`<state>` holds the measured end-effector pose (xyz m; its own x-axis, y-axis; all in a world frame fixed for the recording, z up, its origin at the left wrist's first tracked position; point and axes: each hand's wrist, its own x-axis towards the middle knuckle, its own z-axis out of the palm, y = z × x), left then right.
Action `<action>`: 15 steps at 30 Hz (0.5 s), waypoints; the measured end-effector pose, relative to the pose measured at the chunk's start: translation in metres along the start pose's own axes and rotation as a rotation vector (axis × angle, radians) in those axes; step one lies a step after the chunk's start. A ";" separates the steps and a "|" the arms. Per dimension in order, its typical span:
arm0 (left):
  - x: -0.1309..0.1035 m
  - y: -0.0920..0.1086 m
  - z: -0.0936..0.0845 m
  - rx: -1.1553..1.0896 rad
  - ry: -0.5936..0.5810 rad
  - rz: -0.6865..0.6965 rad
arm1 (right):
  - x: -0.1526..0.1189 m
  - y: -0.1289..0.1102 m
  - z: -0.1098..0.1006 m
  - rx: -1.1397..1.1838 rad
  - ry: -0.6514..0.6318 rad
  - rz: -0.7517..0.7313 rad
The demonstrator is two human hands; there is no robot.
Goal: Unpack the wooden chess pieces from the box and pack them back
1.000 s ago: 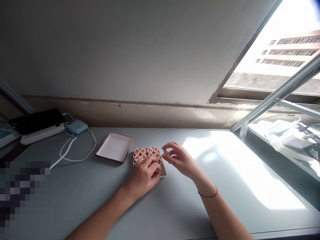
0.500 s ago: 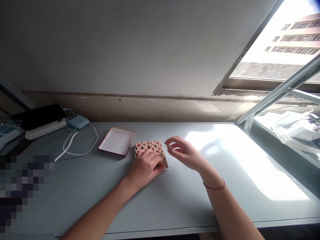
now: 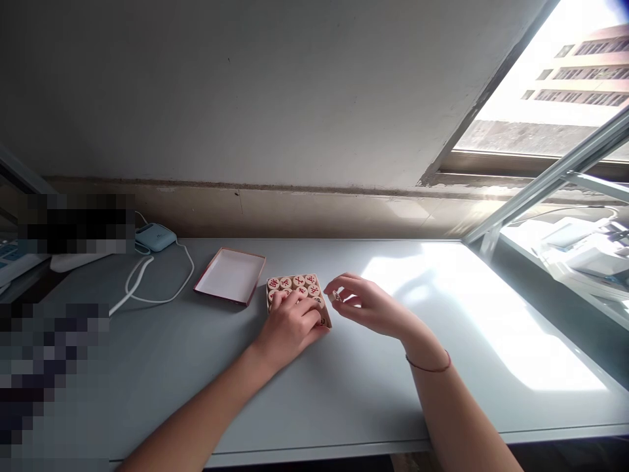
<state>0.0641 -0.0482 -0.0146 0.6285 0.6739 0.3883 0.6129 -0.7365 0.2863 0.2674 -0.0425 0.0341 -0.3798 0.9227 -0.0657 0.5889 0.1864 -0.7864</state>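
An open square box (image 3: pixel 330 326) holds rows of round wooden Chinese chess pieces (image 3: pixel 299 280) with red and black characters. My left hand (image 3: pixel 291 322) lies over the near part of the box, its bent fingers spread across the pieces and its thumb at the near right corner. It hides several pieces, and whatever lies under the palm cannot be seen. Just right of the box, my right hand (image 3: pixel 366 301) pinches one chess piece (image 3: pixel 336 296) between thumb and fingers, with its marked face partly showing.
Left of the box lies an upturned lid (image 3: pixel 230 275) with a white inside. Farther left are a light blue device (image 3: pixel 156 236), a white cable (image 3: pixel 189 269) and a blurred-out item. A wall (image 3: pixel 295 216) bounds the back of the grey desk (image 3: pixel 363 400); metal bars (image 3: pixel 521 190) rise at right.
My right hand has tilted slightly, and more of the marked face of its piece shows. Some pieces in the box show differently turned characters. My left hand stays over the box, shifted very little.
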 end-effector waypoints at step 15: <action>-0.008 -0.022 -0.018 0.035 -0.084 -0.076 | 0.001 0.001 0.022 -0.299 -0.106 0.001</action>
<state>0.0371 -0.0382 -0.0077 0.6162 0.7316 0.2915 0.6759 -0.6813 0.2812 0.2519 -0.0490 0.0203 -0.4421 0.8856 -0.1421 0.7670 0.2911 -0.5719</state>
